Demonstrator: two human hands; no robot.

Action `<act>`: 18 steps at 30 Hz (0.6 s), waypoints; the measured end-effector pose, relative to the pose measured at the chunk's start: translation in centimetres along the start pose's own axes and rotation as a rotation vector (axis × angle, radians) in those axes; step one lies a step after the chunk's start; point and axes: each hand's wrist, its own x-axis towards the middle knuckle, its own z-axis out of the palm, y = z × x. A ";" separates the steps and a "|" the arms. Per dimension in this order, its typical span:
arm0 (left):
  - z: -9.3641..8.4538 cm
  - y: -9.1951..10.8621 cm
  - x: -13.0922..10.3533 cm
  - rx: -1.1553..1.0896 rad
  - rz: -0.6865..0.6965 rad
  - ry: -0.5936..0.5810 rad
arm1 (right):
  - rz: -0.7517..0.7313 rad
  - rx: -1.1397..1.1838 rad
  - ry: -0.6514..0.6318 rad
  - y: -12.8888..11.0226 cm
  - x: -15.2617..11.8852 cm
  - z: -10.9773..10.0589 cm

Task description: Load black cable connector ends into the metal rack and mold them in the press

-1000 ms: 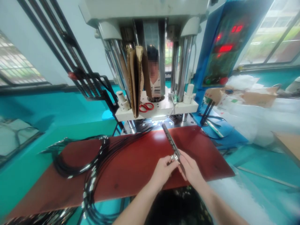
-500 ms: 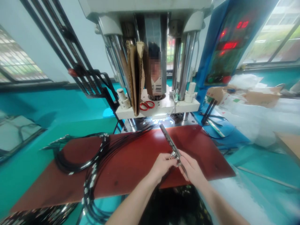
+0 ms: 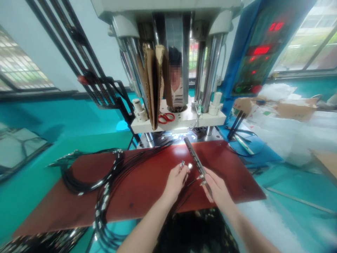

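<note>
My right hand point(image 3: 216, 184) is closed around the near end of a long dark metal bar point(image 3: 194, 154) with slots along its side. The bar slants up and away toward the press. Near my right fingers, small metal connectors point(image 3: 202, 179) sit at the bar's edge, with a thin black cable point(image 3: 187, 188) trailing from them. My left hand point(image 3: 176, 181) is a little to the left, apart from the bar, its fingers pinched on small shiny metal connectors point(image 3: 189, 166). Their exact shape is too small to make out.
A press point(image 3: 179, 119) stands behind the red-brown board point(image 3: 147, 189). Coiled black cables point(image 3: 92, 186) lie on the board's left. Red-handled scissors point(image 3: 167, 118) and folded cardboard point(image 3: 154, 88) rest on the press. A blue control box point(image 3: 252, 52) and tools point(image 3: 243, 144) are at right.
My left hand has drawn away from the bar to the left, with metal connectors now showing in its fingers. The bar in my right hand has shifted slightly right.
</note>
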 end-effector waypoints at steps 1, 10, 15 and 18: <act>0.0 0.0 0.0 -0.001 -0.014 -0.018 | 0.001 0.005 0.004 0.0 0.0 0.0; 0.5 0.9 -0.3 0.042 0.055 -0.148 | -0.043 -0.023 -0.038 -0.4 -0.1 -0.1; 0.1 0.9 0.2 0.047 -0.059 -0.091 | -0.032 -0.030 -0.045 -0.4 0.0 -0.3; 0.2 0.9 0.3 0.081 0.055 -0.082 | -0.031 -0.027 -0.056 -0.4 0.0 -0.2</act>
